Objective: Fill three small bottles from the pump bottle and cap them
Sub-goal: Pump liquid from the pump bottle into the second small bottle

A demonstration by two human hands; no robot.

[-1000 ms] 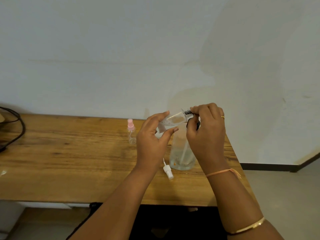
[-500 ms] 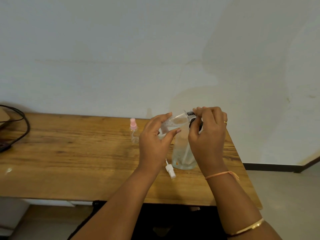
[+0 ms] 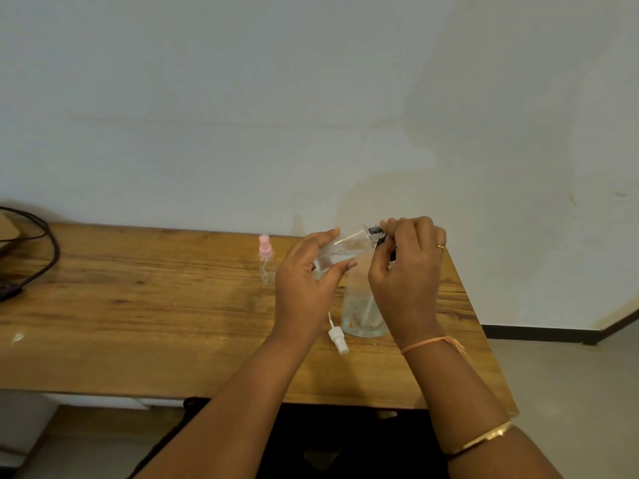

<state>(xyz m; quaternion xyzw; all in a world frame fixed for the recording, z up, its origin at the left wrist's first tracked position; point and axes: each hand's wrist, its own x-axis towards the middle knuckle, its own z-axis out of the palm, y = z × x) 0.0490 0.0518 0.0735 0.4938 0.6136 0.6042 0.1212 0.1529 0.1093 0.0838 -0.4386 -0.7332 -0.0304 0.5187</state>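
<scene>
My left hand (image 3: 307,285) grips a small clear bottle (image 3: 345,248), tilted with its mouth up and to the right. My right hand (image 3: 404,271) covers the black pump head (image 3: 376,232) of the large clear pump bottle (image 3: 361,312), its fingers closed on it, and the black nozzle meets the small bottle's mouth. The pump bottle stands on the wooden table (image 3: 138,305) with a little liquid at its bottom. A second small bottle with a pink spray cap (image 3: 266,259) stands upright to the left. A loose white spray cap (image 3: 337,335) with its tube lies on the table in front.
A black cable (image 3: 41,250) loops at the table's far left. The white wall runs close behind the table. The table's right edge lies just beyond the pump bottle, with tiled floor (image 3: 570,392) past it.
Both hands hold nearly the same pose with the small bottle at the pump nozzle. The view has drifted slightly.
</scene>
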